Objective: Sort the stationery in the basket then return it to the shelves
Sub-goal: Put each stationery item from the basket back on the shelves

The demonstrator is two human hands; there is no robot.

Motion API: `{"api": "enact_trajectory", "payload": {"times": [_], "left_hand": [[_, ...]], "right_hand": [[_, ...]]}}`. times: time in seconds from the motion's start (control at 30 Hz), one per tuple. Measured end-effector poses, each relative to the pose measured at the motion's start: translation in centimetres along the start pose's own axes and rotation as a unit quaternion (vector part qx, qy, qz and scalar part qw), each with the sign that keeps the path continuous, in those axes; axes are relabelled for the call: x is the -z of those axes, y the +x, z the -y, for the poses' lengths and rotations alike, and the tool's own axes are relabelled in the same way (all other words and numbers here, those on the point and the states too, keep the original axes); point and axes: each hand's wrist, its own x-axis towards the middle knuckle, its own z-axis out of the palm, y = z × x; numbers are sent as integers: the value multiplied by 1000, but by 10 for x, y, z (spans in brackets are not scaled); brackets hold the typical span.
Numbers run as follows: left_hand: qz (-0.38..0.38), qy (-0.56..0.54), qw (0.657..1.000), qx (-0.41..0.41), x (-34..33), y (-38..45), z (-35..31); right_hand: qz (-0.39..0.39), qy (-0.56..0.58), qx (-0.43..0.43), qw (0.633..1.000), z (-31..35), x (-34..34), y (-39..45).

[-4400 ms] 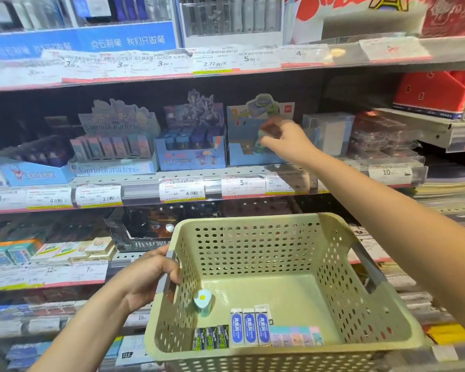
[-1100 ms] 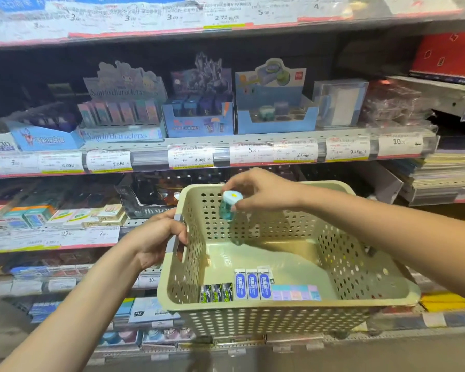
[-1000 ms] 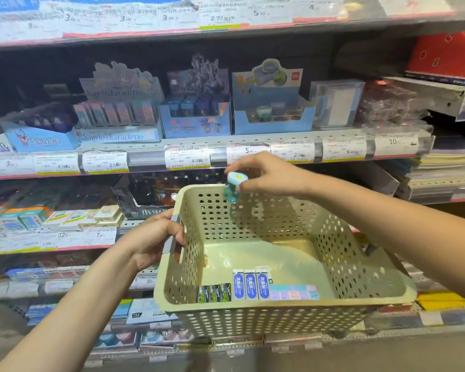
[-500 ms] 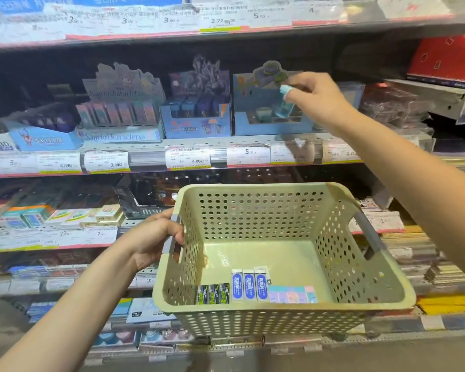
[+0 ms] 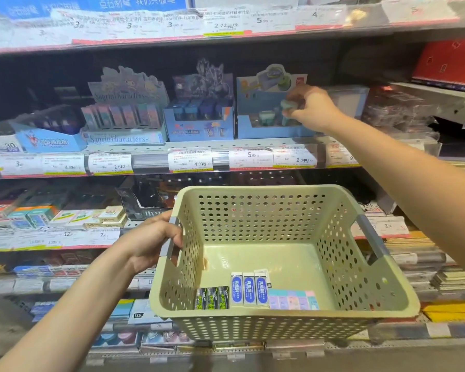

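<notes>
Right hand (image 5: 310,107) gripping seemingly rounded eraser (image 5: 288,106)

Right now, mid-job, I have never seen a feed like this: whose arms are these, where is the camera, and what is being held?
There is no machine here. One wide-angle camera sits on a person's head, looking forward and down, so both bare arms are theirs. The left hand has a grip on the grey side handle of a pale green perforated basket, held in front of shop shelves. The right hand reaches to the blue display box on the middle shelf, holding a small teal item above it; it is too blurred to name. In the basket lie three dark packs, three blue-labelled packs and a row of pastel pieces.
</notes>
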Motion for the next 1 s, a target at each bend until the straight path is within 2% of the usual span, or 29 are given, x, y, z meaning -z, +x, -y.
{"api": "enact_trajectory", "payload": {"times": [0.6, 1.0], "left_hand": [[20, 16, 1000, -14, 11, -1, -35], [1, 35, 999, -16, 22, -2, -49]], "right_hand": [[12, -55, -19, 998, 8, 1, 5], [19, -64, -12, 998, 10, 2, 4]]}}
